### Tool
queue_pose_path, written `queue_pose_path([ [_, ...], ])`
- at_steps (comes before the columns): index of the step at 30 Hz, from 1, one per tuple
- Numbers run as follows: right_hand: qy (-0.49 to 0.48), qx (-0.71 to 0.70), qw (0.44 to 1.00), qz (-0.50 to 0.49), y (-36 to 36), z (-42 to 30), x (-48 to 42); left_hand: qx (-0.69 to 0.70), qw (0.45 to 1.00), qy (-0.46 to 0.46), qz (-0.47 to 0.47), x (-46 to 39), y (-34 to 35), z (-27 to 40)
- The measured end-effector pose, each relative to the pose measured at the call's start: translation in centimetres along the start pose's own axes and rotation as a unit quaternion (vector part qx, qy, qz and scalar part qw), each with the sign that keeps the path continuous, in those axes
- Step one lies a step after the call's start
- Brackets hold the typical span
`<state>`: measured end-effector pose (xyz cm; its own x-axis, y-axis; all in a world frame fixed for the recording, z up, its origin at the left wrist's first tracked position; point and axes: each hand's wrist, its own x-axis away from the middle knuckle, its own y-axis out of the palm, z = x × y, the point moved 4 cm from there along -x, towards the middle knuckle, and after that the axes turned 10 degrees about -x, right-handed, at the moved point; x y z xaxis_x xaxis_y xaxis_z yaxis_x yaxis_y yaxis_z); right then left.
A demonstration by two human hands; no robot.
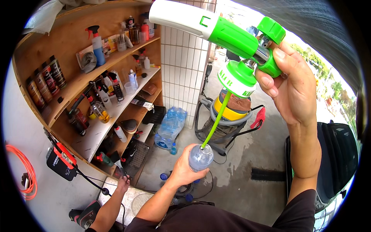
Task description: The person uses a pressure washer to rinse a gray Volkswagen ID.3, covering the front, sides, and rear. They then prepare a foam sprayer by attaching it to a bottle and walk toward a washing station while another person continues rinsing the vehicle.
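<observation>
My right hand (289, 75) grips the green knob end of a green and white foam sprayer head (232, 34), raised before me. Below its green and white cap (237, 78) hangs a green dip tube (217, 119), whose lower end reaches the mouth of a clear plastic bottle (200, 158). My left hand (185, 171) is wrapped around that bottle, which holds a cloudy bluish liquid; the exact level is hard to tell. The cap and the bottle's neck are apart.
Wooden shelves (87, 71) hold spray bottles and cans. Another person's hand (124, 182) holds a brush (117, 161) at the lower left. A wet-dry vacuum (229, 113) and wrapped water bottles (174, 121) stand on the floor. A dark car (333, 156) is at the right.
</observation>
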<state>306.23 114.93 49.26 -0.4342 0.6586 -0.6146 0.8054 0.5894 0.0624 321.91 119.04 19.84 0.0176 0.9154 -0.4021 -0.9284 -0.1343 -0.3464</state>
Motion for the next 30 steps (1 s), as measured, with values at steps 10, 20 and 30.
queue_pose_path([
  [10,-0.002,0.001,1.000,0.000,-0.9,-0.1,0.2,0.006,1.000,0.018,0.018,-0.5,-0.2,-0.1],
  [20,0.028,-0.043,0.999,0.006,-1.2,0.7,0.3,0.012,1.000,0.004,0.023,-1.0,-0.8,0.4],
  [30,0.190,-0.115,0.975,-0.027,-2.7,7.7,4.1,0.019,0.999,0.046,-0.019,-2.7,-1.8,3.3],
])
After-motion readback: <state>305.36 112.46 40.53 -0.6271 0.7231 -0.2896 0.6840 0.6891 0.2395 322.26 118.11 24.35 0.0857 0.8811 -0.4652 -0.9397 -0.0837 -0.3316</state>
